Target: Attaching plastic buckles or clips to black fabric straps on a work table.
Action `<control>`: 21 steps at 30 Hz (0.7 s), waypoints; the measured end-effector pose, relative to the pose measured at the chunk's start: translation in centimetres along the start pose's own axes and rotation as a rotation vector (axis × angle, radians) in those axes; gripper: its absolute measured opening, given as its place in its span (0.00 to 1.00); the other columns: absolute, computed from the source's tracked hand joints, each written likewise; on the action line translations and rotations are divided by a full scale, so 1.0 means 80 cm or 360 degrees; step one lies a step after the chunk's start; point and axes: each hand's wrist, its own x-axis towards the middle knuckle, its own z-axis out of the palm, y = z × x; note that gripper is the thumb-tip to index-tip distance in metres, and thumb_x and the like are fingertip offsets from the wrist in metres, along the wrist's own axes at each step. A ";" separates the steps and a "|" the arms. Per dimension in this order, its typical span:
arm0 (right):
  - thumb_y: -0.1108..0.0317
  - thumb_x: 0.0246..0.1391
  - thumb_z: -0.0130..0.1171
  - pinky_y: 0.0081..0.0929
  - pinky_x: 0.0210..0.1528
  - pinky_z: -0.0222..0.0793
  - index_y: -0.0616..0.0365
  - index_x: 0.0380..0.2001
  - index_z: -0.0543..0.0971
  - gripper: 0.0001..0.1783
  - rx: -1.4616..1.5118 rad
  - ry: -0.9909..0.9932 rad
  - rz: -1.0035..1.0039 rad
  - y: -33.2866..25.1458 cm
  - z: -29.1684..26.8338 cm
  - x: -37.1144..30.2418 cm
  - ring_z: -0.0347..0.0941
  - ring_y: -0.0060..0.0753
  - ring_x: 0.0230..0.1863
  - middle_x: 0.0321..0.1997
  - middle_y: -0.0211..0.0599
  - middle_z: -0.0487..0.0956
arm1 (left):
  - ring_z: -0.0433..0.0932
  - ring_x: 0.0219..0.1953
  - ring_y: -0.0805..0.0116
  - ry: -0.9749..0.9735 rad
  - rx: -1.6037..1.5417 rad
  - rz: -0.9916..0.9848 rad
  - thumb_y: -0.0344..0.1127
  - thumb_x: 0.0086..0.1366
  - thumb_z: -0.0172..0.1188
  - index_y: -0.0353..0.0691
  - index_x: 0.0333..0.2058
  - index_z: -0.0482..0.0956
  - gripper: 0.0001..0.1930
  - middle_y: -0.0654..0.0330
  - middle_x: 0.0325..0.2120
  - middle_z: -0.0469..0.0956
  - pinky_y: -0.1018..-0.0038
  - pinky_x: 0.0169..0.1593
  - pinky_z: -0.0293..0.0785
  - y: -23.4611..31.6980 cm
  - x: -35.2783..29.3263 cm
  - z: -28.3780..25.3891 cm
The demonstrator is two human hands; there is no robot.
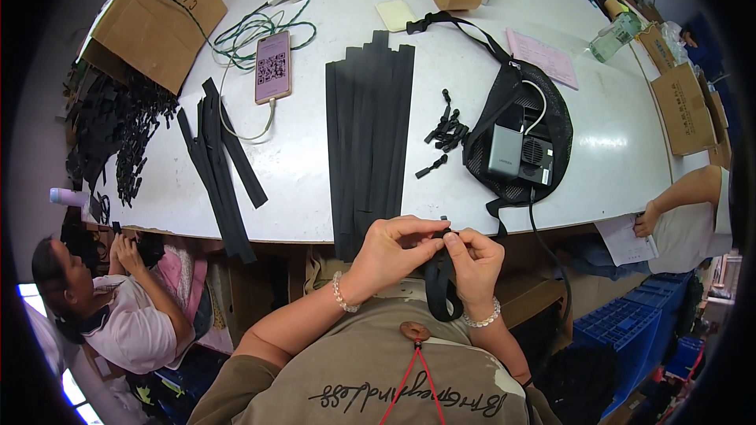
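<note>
Over the near edge of the table, my left hand (pixel 401 249) and my right hand (pixel 475 267) meet, fingertips pinched together. Between them is one end of a black zipper (pixel 435 277), its tape looping down below my fingers. A tiny greyish tip pokes up above the pinch; the fingers hide most of that end. Just left of my hands lies a broad stack of long flat black zippers (pixel 368 134), its near end hanging past the table edge. A small pile of black zipper pulls (pixel 449 132) sits on the table beyond my hands.
A black mesh bag (pixel 556 110) with a power bank (pixel 505 153) lies right, its cable running down beside me. Left are loose black strips (pixel 213 165), a charging phone (pixel 272 68), a heap of black pulls (pixel 130 134) and a carton (pixel 161 16). People sit at both sides.
</note>
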 end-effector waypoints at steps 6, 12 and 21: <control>0.76 0.55 0.57 0.08 0.23 0.56 0.67 0.27 0.77 0.05 -0.0129 -0.0119 -0.0030 -0.007 -0.005 0.001 0.61 0.07 0.22 0.21 0.21 0.72 | 0.72 0.32 0.85 -0.0036 -0.0127 -0.0169 0.24 0.57 0.62 0.36 0.41 0.81 0.12 0.64 0.32 0.79 0.86 0.36 0.71 0.000 0.003 -0.006; 0.74 0.56 0.55 0.10 0.24 0.57 0.67 0.29 0.75 0.05 -0.0092 -0.0140 0.0022 -0.001 -0.011 0.002 0.62 0.08 0.23 0.22 0.20 0.71 | 0.72 0.32 0.85 -0.0083 -0.0154 -0.0186 0.25 0.58 0.61 0.35 0.42 0.80 0.12 0.65 0.31 0.79 0.86 0.36 0.71 -0.001 0.002 -0.005; 0.74 0.57 0.52 0.09 0.26 0.57 0.64 0.28 0.74 0.06 0.0089 -0.0196 0.0080 0.009 -0.007 0.000 0.61 0.08 0.25 0.23 0.20 0.71 | 0.74 0.33 0.84 -0.0101 -0.0223 -0.0161 0.26 0.58 0.61 0.36 0.42 0.80 0.12 0.63 0.33 0.80 0.85 0.37 0.72 -0.008 0.002 -0.006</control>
